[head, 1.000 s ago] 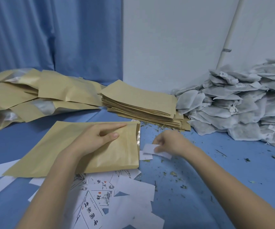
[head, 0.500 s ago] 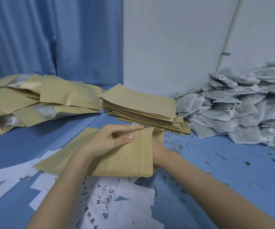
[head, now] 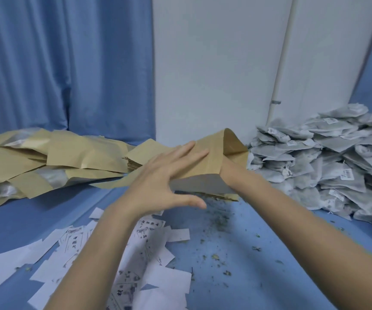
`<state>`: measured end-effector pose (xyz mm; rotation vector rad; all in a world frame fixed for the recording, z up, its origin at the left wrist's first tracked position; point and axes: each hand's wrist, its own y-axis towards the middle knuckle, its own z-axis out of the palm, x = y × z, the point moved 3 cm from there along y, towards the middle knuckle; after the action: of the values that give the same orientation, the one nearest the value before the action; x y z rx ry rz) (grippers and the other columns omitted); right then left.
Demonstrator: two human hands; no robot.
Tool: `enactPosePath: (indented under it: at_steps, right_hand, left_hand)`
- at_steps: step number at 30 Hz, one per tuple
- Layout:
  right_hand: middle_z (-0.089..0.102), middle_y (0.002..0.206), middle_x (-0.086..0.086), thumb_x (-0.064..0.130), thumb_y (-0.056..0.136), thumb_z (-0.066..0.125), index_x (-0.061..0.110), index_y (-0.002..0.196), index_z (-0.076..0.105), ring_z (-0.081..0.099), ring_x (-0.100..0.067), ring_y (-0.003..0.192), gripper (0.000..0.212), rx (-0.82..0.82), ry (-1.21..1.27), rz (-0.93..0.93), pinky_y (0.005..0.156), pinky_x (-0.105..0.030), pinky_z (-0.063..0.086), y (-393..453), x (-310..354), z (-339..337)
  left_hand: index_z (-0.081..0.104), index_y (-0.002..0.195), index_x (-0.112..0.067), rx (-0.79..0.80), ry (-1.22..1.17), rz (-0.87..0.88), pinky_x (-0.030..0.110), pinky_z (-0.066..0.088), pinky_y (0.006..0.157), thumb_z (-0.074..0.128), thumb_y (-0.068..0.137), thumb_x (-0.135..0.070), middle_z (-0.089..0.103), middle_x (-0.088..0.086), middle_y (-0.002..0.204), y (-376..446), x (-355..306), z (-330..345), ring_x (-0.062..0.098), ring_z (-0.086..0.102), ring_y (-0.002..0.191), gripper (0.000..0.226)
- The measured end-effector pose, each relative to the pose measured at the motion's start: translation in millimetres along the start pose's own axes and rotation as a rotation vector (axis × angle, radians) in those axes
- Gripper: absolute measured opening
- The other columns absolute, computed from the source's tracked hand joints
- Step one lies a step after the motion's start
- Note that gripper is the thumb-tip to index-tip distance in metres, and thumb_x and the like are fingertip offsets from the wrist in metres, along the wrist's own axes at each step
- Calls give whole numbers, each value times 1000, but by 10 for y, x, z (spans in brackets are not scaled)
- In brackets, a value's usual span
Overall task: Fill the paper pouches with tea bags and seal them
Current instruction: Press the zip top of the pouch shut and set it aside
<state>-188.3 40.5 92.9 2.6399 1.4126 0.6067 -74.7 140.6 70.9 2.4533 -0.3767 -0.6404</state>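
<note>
A brown paper pouch is lifted off the blue table, its mouth gaping toward the right and its grey inner lining showing. My left hand lies flat on the pouch's upper side with fingers spread and straight, thumb out below. My right arm reaches into the mouth; only the wrist shows, and the hand is hidden inside the pouch. A big heap of grey-white tea bags with small tags lies to the right against the wall.
A stack of flat empty pouches sits behind the held pouch. Bulging brown pouches are heaped at the left. White printed paper slips cover the near table. Tea crumbs are scattered in the middle. Blue curtain and white wall stand behind.
The pouch rose from the table and its mouth opened wide. My right hand went from the white slip into the pouch. My left fingers spread flat on top.
</note>
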Motion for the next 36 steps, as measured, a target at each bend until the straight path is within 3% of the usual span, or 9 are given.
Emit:
enactPosePath:
  at_steps: [3, 5, 8, 11, 17, 22, 25, 31, 36]
  right_hand:
    - [56, 113, -16, 4, 96, 42, -6, 127, 45, 51, -28, 108, 33, -77, -19, 15, 70, -26, 37, -65, 42, -270]
    - [49, 77, 0, 6, 96, 43, 1, 96, 60, 47, -18, 80, 18, 6, 5, 50, 55, -12, 29, -109, 120, -479]
    - [38, 64, 5, 10, 93, 46, 19, 61, 41, 37, -11, 60, 34, 83, -98, 24, 56, -17, 31, -152, 147, -745]
    - [52, 77, 13, 19, 90, 52, 31, 70, 50, 49, -7, 72, 23, 107, -161, 15, 68, -27, 39, -239, 92, -952]
    - [62, 63, 22, 40, 85, 57, 33, 74, 70, 51, 8, 61, 18, -82, -53, -56, 58, -13, 39, -468, 54, -1337]
    - [29, 49, 9, 82, 66, 48, 15, 48, 50, 26, -7, 48, 70, -295, 17, -66, 46, -22, 17, -675, -141, -1683]
    - [28, 54, 2, 66, 62, 68, 3, 59, 54, 26, -10, 55, 65, -228, -10, -131, 50, -24, 17, -747, -199, -1741]
    - [24, 50, 6, 43, 74, 73, 12, 54, 37, 24, -10, 51, 52, -177, -116, -98, 48, -24, 15, -675, -340, -1704]
    - [45, 54, 12, 46, 76, 71, 30, 76, 60, 44, 8, 58, 19, -146, -280, -38, 55, -13, 33, -632, -491, -1652]
  left_hand:
    - [41, 133, -48, -137, -78, 50, 15, 23, 110, 73, 80, -35, 39, -19, 146, 128, -159, -67, -8, 32, 133, 63]
    - [47, 126, -55, -150, -174, 35, 9, 29, 103, 66, 83, -41, 50, -26, 135, 181, -224, -103, -12, 41, 125, 49]
    - [59, 91, -66, -248, -295, -70, 2, 40, 72, 56, 75, -60, 63, -39, 92, 229, -289, -159, -19, 56, 89, 17]
    - [65, 76, -57, -301, -447, -138, 5, 41, 60, 61, 81, -58, 64, -32, 72, 309, -350, -141, -15, 56, 69, 6]
    - [72, 73, -42, -336, -675, -192, 7, 45, 59, 58, 73, -51, 70, -23, 75, 442, -456, -64, -10, 63, 69, 16]
    - [70, 91, -23, -401, -891, -410, 29, 56, 69, 64, 66, -56, 74, -5, 91, 505, -368, -38, 11, 71, 83, 42]
    - [70, 97, -17, -360, -1030, -471, 24, 56, 57, 66, 68, -50, 75, 0, 92, 553, -392, 13, 15, 72, 81, 43]
    - [76, 93, -17, -147, -1149, -375, 26, 57, 69, 68, 73, -38, 73, 5, 102, 647, -415, 40, 17, 70, 89, 31]
    - [72, 88, -12, -329, -949, -365, 18, 54, 60, 70, 79, -33, 75, -2, 84, 771, -469, 99, 9, 69, 74, 23]
